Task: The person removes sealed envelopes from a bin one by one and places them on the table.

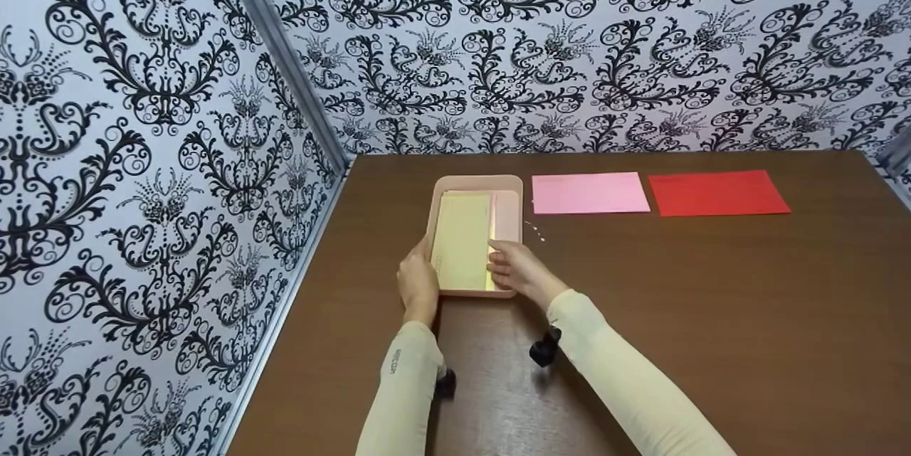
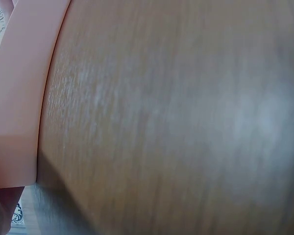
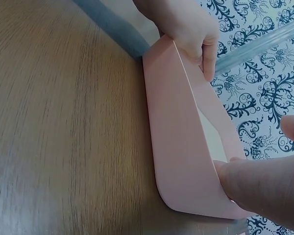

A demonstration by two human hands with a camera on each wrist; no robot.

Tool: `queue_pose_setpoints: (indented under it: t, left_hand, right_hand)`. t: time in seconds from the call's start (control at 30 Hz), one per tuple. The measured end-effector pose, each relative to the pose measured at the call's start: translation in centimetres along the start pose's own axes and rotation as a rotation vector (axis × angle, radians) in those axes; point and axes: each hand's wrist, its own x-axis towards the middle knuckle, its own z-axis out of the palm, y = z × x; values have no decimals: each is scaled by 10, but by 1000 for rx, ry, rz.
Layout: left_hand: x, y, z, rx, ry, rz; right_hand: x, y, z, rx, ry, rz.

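A: Left hand (image 1: 418, 282)?
B: Grips pink tray (image 1: 477, 181), left wall.
A: Right hand (image 1: 524, 271)?
B: Fingers inside tray, at right edge of yellow paper (image 1: 461, 239); can't tell if pinching.
A: Paper?
B: In tray. Pink sheet (image 1: 591, 193), red sheet (image 1: 719, 193) on table (image 1: 676, 299), right of tray.

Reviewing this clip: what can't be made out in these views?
- Right wrist view: parts of the right hand's fingers, hidden by the pink tray's wall.
- Left wrist view: most of the left hand, cut off by the left and bottom edges.
- Head view: whatever lies directly under the yellow paper, which covers it.
- Head view: the white specks beside the tray, too small to identify.
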Motion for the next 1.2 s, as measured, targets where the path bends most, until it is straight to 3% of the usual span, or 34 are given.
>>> queue_pose_setpoints:
  t: [0.4, 0.67, 1.0, 1.2]
  left_hand:
    - [1, 2, 2, 76, 3, -4]
    - [1, 1, 1, 76, 7, -10]
    - [2, 0, 0, 31, 9, -12]
    - [0, 0, 1, 16, 10, 2]
  right_hand:
    - [1, 3, 0, -48, 1, -15]
    - [1, 1, 2, -14, 31, -39]
    - [4, 3, 4, -64, 14, -28]
    - [8, 5, 8, -147, 52, -49]
